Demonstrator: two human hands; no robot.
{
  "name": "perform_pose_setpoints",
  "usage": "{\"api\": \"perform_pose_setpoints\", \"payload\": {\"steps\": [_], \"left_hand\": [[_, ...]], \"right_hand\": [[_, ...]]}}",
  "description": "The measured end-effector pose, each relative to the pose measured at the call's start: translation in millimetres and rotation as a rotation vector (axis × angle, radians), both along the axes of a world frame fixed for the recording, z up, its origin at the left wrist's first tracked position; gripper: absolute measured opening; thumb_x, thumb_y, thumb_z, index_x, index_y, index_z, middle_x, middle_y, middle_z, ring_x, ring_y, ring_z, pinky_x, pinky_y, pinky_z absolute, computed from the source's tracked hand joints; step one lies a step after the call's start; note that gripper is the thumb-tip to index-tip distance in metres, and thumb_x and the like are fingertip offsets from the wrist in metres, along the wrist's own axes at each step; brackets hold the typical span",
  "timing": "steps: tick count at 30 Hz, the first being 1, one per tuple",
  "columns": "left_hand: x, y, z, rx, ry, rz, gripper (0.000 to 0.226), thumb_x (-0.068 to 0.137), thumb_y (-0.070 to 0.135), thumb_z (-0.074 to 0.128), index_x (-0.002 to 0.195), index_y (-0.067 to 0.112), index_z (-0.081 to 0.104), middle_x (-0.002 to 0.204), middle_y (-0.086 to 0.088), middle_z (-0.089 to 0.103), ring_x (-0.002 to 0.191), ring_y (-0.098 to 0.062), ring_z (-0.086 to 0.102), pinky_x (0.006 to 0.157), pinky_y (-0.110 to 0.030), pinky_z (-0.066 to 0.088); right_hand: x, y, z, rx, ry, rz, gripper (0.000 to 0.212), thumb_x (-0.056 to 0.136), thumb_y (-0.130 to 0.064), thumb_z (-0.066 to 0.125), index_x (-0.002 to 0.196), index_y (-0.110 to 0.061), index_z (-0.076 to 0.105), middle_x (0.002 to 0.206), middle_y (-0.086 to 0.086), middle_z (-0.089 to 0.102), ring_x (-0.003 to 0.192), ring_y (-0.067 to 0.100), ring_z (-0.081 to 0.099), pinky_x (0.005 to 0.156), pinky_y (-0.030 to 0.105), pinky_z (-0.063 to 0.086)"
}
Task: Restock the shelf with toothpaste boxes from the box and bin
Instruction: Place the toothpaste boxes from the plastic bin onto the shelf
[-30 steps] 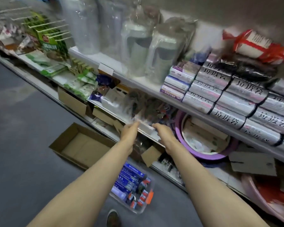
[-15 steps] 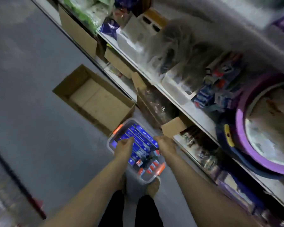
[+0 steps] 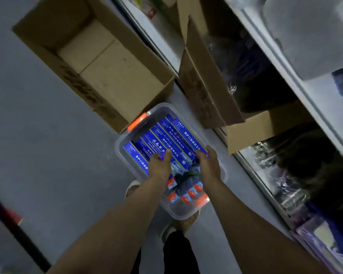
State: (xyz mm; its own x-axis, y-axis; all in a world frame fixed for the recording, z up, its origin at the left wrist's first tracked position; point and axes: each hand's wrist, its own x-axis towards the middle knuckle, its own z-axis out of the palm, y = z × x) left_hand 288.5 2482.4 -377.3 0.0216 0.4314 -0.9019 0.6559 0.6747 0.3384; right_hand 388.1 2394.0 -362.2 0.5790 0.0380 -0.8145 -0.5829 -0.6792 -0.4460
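Brown cardboard box [image 3: 99, 62] sits open on the grey floor [image 3: 38, 145] at left, touching a clear plastic bin [image 3: 123, 155] with orange latches [image 3: 137, 122] that is packed with blue toothpaste boxes [image 3: 166, 139]. Inside the bin, the left hand [image 3: 159, 167] lies on the packs, fingers curling over one; the right hand [image 3: 209, 165] reaches down beside the packs, its grasp impossible to tell. At right stands the shelf [image 3: 297, 80].
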Motion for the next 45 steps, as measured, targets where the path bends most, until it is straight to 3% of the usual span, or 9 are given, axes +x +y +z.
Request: {"api": "perform_pose_setpoints", "payload": {"steps": [6, 12, 16, 19, 23, 31, 36, 42, 45], "left_hand": [[-0.3, -4.9, -54.0, -0.026, 0.061, 0.052, 0.081, 0.098, 0.054, 0.051, 0.156, 0.006, 0.022, 0.156, -0.015, 0.036, 0.142, -0.036, 0.037, 0.114, -0.046, 0.033], [-7.1, -6.7, -69.9, 0.068, 0.074, 0.035, 0.068, 0.099, 0.050, 0.052, 0.146, 0.002, 0.039, 0.139, -0.021, 0.053, 0.121, -0.035, 0.054, 0.090, -0.034, 0.040], [-10.0, -4.8, -72.1, 0.070, 0.089, 0.043, 0.069, 0.099, 0.050, 0.052, 0.150, 0.007, 0.036, 0.144, -0.015, 0.050, 0.131, -0.033, 0.049, 0.107, -0.041, 0.039], [-6.9, -3.8, -72.4, 0.158, 0.091, 0.015, 0.047, 0.099, 0.046, 0.054, 0.128, 0.010, 0.052, 0.124, -0.010, 0.057, 0.113, -0.027, 0.055, 0.091, -0.034, 0.042], [4.8, -5.6, -68.9, 0.144, 0.041, 0.024, 0.060, 0.099, 0.047, 0.055, 0.145, 0.010, 0.045, 0.128, -0.006, 0.059, 0.115, -0.023, 0.056, 0.092, -0.032, 0.041], [12.2, -8.8, -80.1, 0.069, 0.030, 0.175, 0.069, 0.100, 0.051, 0.050, 0.151, 0.009, 0.036, 0.143, -0.009, 0.049, 0.133, -0.029, 0.047, 0.109, -0.040, 0.036], [23.7, -10.8, -77.8, -0.059, 0.049, 0.316, 0.069, 0.098, 0.056, 0.050, 0.145, 0.007, 0.045, 0.140, -0.008, 0.053, 0.129, -0.029, 0.050, 0.108, -0.039, 0.039], [36.6, 4.4, -65.2, -0.184, 0.022, 0.474, 0.043, 0.103, 0.053, 0.041, 0.122, 0.017, 0.054, 0.094, 0.002, 0.060, 0.071, -0.012, 0.054, 0.062, -0.026, 0.044], [32.5, 7.3, -72.5, -0.196, -0.012, 0.476, 0.055, 0.098, 0.062, 0.040, 0.125, 0.017, 0.056, 0.103, 0.001, 0.060, 0.081, -0.016, 0.059, 0.077, -0.031, 0.049]], "right_hand": [[-12.0, -6.0, -43.1, -0.127, -0.304, 0.177, 0.043, 0.088, -0.035, 0.062, 0.127, -0.017, 0.060, 0.133, 0.003, 0.056, 0.124, 0.024, 0.051, 0.104, 0.045, 0.045], [-34.3, -2.2, -63.3, -0.122, -0.305, 0.194, 0.048, 0.094, -0.038, 0.054, 0.139, -0.023, 0.049, 0.135, 0.004, 0.054, 0.127, 0.024, 0.051, 0.099, 0.034, 0.043], [-41.1, 0.8, -75.0, -0.215, -0.285, 0.297, 0.046, 0.096, -0.041, 0.048, 0.139, -0.024, 0.053, 0.138, 0.008, 0.050, 0.128, 0.028, 0.050, 0.100, 0.050, 0.049], [-31.2, 0.9, -75.6, -0.299, -0.359, 0.308, 0.030, 0.097, -0.032, 0.050, 0.119, -0.023, 0.069, 0.128, 0.005, 0.050, 0.123, 0.025, 0.045, 0.102, 0.041, 0.041], [-22.7, 1.9, -83.6, -0.124, -0.290, 0.119, 0.015, 0.095, -0.027, 0.050, 0.084, -0.024, 0.059, 0.104, 0.003, 0.063, 0.099, 0.023, 0.061, 0.069, 0.031, 0.047], [-12.2, -8.3, -102.2, -0.117, -0.234, 0.202, 0.050, 0.081, -0.069, 0.049, 0.107, -0.031, 0.068, 0.115, -0.003, 0.067, 0.116, 0.021, 0.059, 0.096, 0.045, 0.052], [-12.0, -1.4, -92.9, 0.122, -0.158, 0.035, 0.025, 0.097, -0.033, 0.058, 0.090, -0.015, 0.074, 0.092, 0.003, 0.075, 0.093, 0.021, 0.072, 0.076, 0.030, 0.058], [-23.9, 7.0, -96.8, 0.237, 0.032, -0.161, 0.028, 0.094, -0.040, 0.060, 0.115, -0.027, 0.071, 0.109, 0.000, 0.075, 0.104, 0.023, 0.072, 0.091, 0.045, 0.058], [-24.0, -3.5, -102.3, 0.220, 0.016, -0.188, 0.033, 0.091, -0.043, 0.063, 0.120, -0.028, 0.064, 0.111, 0.002, 0.073, 0.102, 0.023, 0.072, 0.080, 0.040, 0.060]]}}
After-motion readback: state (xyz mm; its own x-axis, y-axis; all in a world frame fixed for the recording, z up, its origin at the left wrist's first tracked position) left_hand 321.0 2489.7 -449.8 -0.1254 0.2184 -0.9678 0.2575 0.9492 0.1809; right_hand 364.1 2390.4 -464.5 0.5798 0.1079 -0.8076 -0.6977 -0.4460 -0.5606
